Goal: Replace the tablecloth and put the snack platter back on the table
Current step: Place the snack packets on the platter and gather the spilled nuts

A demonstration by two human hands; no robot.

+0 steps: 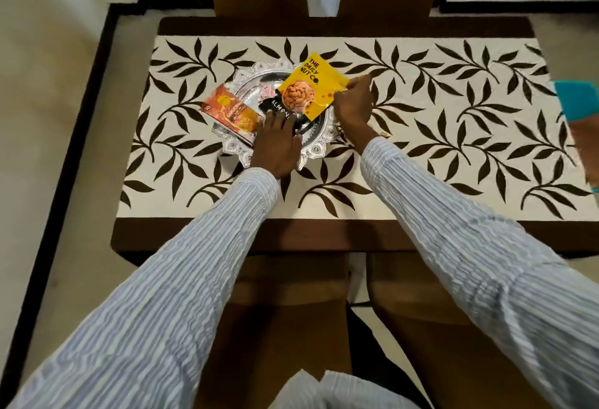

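Right fingers [351, 84] pinch yellow packet [311, 88] edge; left hand [278, 141] presses platter [319, 146].

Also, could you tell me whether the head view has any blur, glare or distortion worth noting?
Head view: wide-angle bend curves the table edges; sleeves smear toward the bottom corners; the silver platter rim glints; the yellow nut packet, pinched by the right hand, reads sharply.
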